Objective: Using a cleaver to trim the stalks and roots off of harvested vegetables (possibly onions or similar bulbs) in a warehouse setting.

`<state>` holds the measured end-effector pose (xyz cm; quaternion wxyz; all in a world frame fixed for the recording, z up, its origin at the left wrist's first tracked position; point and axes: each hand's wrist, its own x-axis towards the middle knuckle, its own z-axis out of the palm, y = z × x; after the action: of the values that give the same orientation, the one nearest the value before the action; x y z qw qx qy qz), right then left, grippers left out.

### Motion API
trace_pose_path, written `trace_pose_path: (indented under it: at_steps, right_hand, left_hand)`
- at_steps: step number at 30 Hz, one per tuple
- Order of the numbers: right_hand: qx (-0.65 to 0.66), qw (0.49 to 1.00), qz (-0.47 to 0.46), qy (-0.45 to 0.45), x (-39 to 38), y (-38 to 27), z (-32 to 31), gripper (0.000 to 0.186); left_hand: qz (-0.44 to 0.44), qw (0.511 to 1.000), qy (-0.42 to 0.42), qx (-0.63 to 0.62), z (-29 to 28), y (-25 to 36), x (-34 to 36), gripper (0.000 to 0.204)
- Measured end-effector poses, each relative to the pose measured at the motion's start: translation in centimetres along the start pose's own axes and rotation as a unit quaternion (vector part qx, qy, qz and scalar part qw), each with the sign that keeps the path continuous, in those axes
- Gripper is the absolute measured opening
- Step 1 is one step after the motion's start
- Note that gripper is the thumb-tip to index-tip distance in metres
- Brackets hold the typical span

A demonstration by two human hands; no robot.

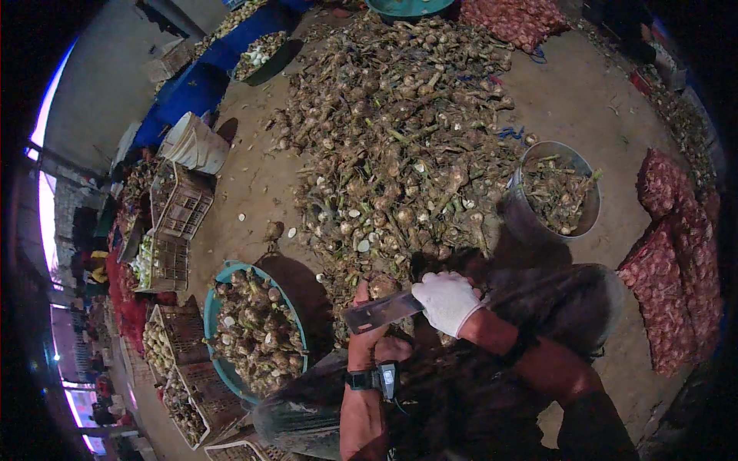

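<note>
My right hand [447,302], in a white glove, is closed around the handle of a cleaver [382,311]. Its broad, dirt-specked blade points left and lies across the front of my left hand [369,336]. That hand is bare and closed on a soil-covered brown bulb [383,286], just beyond the blade; part of its fingers is hidden by the cleaver. In front of both hands spreads a large heap of dirty bulbs [392,177] with dry stalks and roots, a few showing pale cut faces.
A teal tub [305,323] of bulbs stands at my left, beside plastic crates [184,349]. To the right are a metal bucket [513,201] with stalk scraps and red mesh sacks [673,269]. Farther off are a white bucket [196,144] and another teal basin [410,8].
</note>
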<state>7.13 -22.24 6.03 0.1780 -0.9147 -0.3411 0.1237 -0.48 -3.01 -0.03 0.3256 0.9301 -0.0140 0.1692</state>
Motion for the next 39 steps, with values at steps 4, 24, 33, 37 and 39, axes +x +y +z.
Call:
trace_pose_path:
  at_steps: [4,24,33,37,39]
  right_hand:
    - [-0.007,1.000,-0.008,0.001,-0.5,0.6,0.2,0.011]
    - [0.172,0.981,0.023,0.086,1.6,1.1,0.8,0.021]
    - [0.342,0.935,0.090,0.018,0.6,-0.9,1.6,0.043]
    - [0.399,0.908,0.126,0.015,0.5,-1.5,1.4,0.041]
    - [0.376,0.922,0.082,0.030,0.7,-2.1,1.3,0.031]
  left_hand:
    - [-0.122,0.975,-0.039,-0.183,-0.9,2.4,-0.4,0.083]
    - [-0.118,0.967,-0.027,-0.222,-4.9,1.3,2.1,0.075]
    - [-0.262,0.904,0.152,-0.300,-3.8,2.2,2.4,0.064]
    - [-0.309,0.843,0.163,-0.409,-2.8,1.4,1.8,0.057]
    - [-0.306,0.839,0.165,-0.419,-2.5,0.9,1.2,0.053]
